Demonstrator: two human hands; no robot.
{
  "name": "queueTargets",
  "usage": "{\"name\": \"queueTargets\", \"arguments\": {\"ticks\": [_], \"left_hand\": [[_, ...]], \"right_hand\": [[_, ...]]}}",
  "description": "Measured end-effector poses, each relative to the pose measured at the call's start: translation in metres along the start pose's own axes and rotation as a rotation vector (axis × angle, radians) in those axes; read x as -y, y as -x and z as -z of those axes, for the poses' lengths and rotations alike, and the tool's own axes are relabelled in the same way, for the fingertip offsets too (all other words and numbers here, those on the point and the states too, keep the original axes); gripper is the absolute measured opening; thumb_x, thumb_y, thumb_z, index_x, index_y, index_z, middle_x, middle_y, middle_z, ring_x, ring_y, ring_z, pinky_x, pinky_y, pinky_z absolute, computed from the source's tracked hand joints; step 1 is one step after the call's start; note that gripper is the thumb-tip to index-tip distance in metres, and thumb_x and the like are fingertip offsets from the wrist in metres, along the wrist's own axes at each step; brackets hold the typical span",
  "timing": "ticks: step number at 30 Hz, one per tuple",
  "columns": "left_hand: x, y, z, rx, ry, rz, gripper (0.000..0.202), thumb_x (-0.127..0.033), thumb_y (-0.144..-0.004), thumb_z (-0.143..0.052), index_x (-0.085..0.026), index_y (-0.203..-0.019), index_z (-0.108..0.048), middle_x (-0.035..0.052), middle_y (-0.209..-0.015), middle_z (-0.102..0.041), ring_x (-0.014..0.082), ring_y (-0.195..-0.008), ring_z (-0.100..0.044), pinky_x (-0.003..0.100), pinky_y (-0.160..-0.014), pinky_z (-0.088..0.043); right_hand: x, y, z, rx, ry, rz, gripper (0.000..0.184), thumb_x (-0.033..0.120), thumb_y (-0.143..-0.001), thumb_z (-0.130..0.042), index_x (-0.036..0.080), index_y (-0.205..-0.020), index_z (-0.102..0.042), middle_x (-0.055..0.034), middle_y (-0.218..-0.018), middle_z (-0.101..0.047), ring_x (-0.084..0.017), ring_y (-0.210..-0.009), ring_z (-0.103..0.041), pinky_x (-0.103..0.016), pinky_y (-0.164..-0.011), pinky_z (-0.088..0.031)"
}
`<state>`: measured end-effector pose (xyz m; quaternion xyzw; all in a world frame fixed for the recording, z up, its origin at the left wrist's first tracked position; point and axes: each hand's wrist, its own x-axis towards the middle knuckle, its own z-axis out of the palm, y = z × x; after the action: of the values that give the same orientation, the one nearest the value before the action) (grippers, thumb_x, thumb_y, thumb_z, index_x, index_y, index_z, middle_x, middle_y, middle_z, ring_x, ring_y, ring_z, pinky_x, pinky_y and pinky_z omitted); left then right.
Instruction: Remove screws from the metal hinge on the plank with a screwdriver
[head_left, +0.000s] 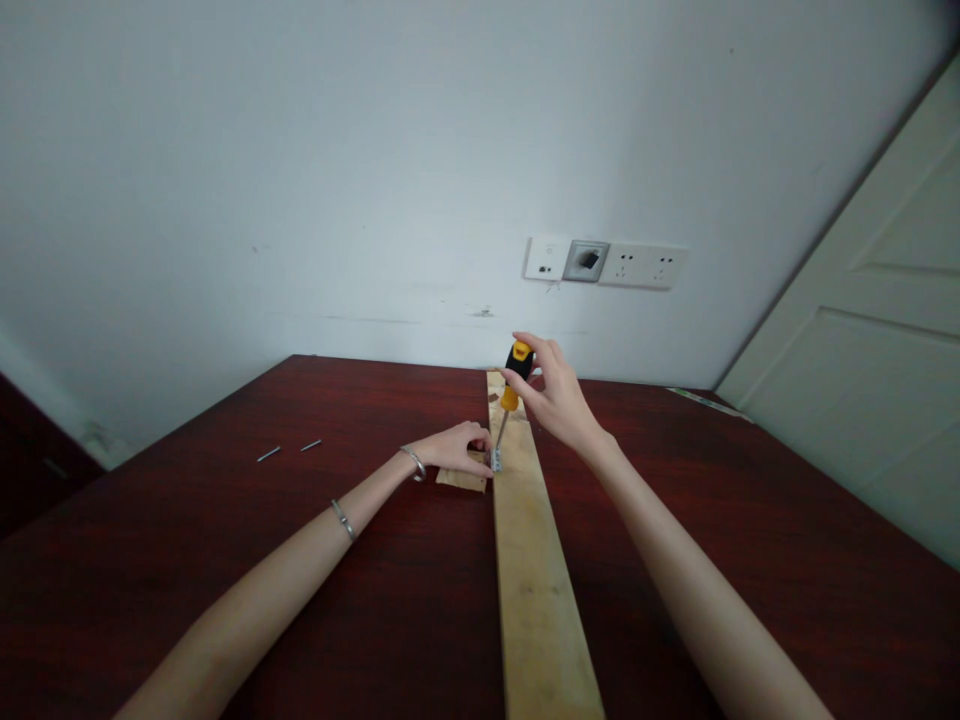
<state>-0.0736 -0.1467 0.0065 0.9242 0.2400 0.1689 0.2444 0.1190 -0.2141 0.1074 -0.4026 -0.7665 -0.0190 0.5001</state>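
Note:
My right hand (553,393) is closed around the yellow and black handle of a screwdriver (510,398), held almost upright. Its tip points down at a small silver metal hinge (496,460) on the left edge of a long wooden board (534,570). My left hand (454,447) pinches the hinge from the left with thumb and fingers. Beneath that hand lies a short flat piece of wood (463,480), beside the board and partly covered by the fingers. Whether a screw sits under the tip is too small to tell.
Two loose screws or nails (268,454) lie on the dark red table (360,600) to the left. Behind it is a white wall with a row of sockets (643,265). A pale door (870,330) stands at the right. A thin strip (709,403) lies near the back right edge.

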Motion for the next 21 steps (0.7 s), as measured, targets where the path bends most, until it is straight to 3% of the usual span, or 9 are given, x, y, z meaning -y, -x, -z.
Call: {"name": "queueTargets", "arguments": {"ticks": [3, 10, 16, 21], "left_hand": [[0.0021, 0.0002, -0.0006, 0.004, -0.002, -0.004, 0.035, -0.044, -0.069, -0.078, -0.016, -0.086, -0.067, 0.0015, -0.082, -0.054, 0.0145, -0.077, -0.049, 0.024, -0.071, -0.039], [0.0067, 0.0, -0.0027, 0.002, 0.017, -0.014, 0.038, -0.047, -0.067, -0.078, -0.015, -0.086, -0.066, 0.002, -0.083, -0.054, 0.0146, -0.078, -0.05, 0.025, -0.071, -0.04], [0.0032, 0.0005, -0.001, 0.0, 0.026, -0.016, 0.035, -0.044, -0.068, -0.079, -0.015, -0.085, -0.067, 0.0019, -0.083, -0.055, 0.014, -0.077, -0.05, 0.024, -0.071, -0.04], [0.0045, 0.0002, -0.0017, 0.0, 0.02, 0.005, 0.037, -0.045, -0.067, -0.079, -0.016, -0.085, -0.067, 0.0018, -0.083, -0.054, 0.0144, -0.077, -0.05, 0.025, -0.071, -0.04]], "right_hand": [[-0.0011, -0.0008, 0.0004, -0.052, 0.04, -0.007, 0.046, 0.037, -0.084, -0.064, 0.023, -0.126, -0.055, -0.007, -0.099, -0.052, -0.017, -0.076, -0.055, -0.034, -0.067, -0.056], [0.0049, -0.001, 0.0037, -0.024, 0.007, 0.074, 0.05, 0.017, -0.082, -0.055, 0.023, -0.132, -0.049, -0.0074, -0.106, -0.06, -0.02, -0.091, -0.058, -0.036, -0.078, -0.055], [0.0057, -0.0005, 0.0021, -0.03, 0.01, -0.006, 0.043, 0.034, -0.083, -0.066, 0.022, -0.124, -0.059, -0.0075, -0.102, -0.053, -0.018, -0.081, -0.057, -0.033, -0.067, -0.056], [0.0074, -0.0011, 0.0024, -0.002, 0.004, 0.05, 0.053, 0.022, -0.085, -0.057, 0.025, -0.137, -0.047, -0.0074, -0.105, -0.057, -0.019, -0.088, -0.058, -0.037, -0.08, -0.055]]}}
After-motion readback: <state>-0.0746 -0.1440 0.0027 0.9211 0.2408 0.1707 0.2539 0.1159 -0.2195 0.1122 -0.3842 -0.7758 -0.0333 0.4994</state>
